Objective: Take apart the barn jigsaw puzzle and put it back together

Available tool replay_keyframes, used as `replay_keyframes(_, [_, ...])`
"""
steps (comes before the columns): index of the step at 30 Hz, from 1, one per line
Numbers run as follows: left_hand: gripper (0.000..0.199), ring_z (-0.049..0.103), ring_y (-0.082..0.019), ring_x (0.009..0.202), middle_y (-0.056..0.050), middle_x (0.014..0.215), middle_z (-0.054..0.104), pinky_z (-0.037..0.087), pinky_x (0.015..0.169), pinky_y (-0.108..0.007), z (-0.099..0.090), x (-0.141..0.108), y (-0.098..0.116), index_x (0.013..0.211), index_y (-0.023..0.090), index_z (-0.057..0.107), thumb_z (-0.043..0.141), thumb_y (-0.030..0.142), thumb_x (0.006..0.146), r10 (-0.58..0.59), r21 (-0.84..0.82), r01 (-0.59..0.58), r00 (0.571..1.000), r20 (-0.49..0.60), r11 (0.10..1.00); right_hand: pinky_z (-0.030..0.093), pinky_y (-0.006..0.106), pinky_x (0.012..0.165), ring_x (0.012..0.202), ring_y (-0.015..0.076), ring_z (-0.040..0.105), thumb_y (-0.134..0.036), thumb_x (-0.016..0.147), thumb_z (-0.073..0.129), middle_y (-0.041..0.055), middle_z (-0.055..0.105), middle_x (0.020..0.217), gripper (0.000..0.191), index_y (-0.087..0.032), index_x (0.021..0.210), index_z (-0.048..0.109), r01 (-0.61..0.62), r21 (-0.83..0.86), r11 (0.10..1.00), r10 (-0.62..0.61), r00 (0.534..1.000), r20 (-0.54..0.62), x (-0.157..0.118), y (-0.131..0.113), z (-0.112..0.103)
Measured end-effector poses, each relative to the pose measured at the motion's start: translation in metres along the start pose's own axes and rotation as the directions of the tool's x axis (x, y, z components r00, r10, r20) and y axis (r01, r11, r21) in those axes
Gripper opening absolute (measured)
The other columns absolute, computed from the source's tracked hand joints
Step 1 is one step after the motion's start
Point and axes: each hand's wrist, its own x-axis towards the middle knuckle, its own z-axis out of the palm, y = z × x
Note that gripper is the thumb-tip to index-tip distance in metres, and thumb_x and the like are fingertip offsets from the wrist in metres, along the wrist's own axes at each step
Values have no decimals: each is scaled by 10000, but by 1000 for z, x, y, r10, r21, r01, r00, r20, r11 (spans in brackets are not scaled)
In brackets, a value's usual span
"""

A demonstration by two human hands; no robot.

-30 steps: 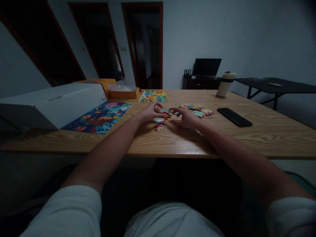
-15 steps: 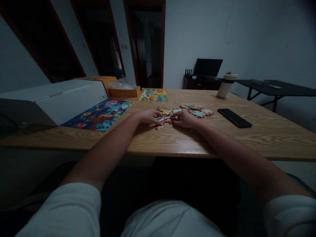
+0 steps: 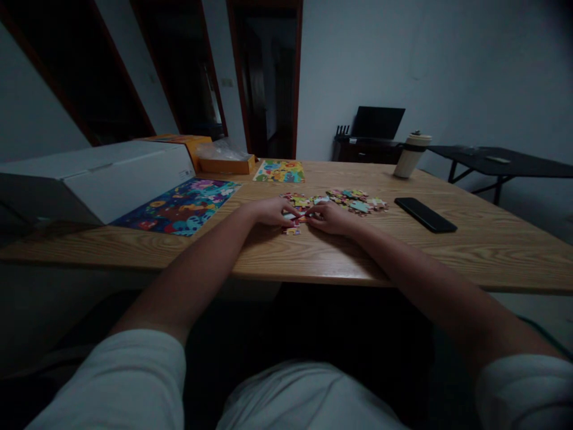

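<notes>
Small joined jigsaw pieces (image 3: pixel 292 230) in red, white and yellow lie on the wooden table, partly covered by my fingers. My left hand (image 3: pixel 271 211) rests over their left side, thumb and fingertips closing on a red-and-white puzzle piece (image 3: pixel 294 217). From the right, my right hand (image 3: pixel 330 218) meets it, its fingers pinched on a puzzle piece at the joined ones; the fingertips nearly touch my left ones. Just beyond both hands spreads a pile of loose puzzle pieces (image 3: pixel 360 206), mostly yellow, green and pale blue.
A dark blue picture sheet (image 3: pixel 179 209) lies at left beside a long white box (image 3: pixel 120 176). Behind are an orange box tray (image 3: pixel 226 166) holding clear plastic and a yellow picture sheet (image 3: pixel 280 171). To the right are a black phone (image 3: pixel 425 215) and a cream tumbler (image 3: pixel 409 160).
My left fingers have reached further right and closed over the joined pieces. My right hand has shifted slightly left, bringing the fingertips closer together.
</notes>
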Motion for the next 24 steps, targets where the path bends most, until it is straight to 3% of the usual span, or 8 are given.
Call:
replay_keyframes(7, [379,603,-221,926,-40,1060,738,404,829,-276,2,0,14,1150,282,731,643,347,787,-35,123,41,998,-52,991,451,291,804,894,218,654,-391,934,532,101,735,1041,342,-211,1161,716,-58,-32,998,58,998,12,-1,-3,-2])
replay_keyframes(17, [281,580,-174,690,-25,818,709,384,643,-265,3,-2,26,1012,210,731,557,308,814,-67,202,63,998,9,977,430,308,896,988,222,644,-381,948,515,102,723,1126,348,-205,1186,700,14,-43,999,-13,1000,23,-3,-7,-5])
replay_keyframes(24, [354,607,-195,794,-55,988,721,403,695,-266,5,-2,30,1137,199,688,550,296,826,-64,184,58,998,29,981,446,299,783,854,213,657,-410,942,516,105,748,1019,363,-200,1163,713,-62,-35,997,63,998,26,-4,-5,-5])
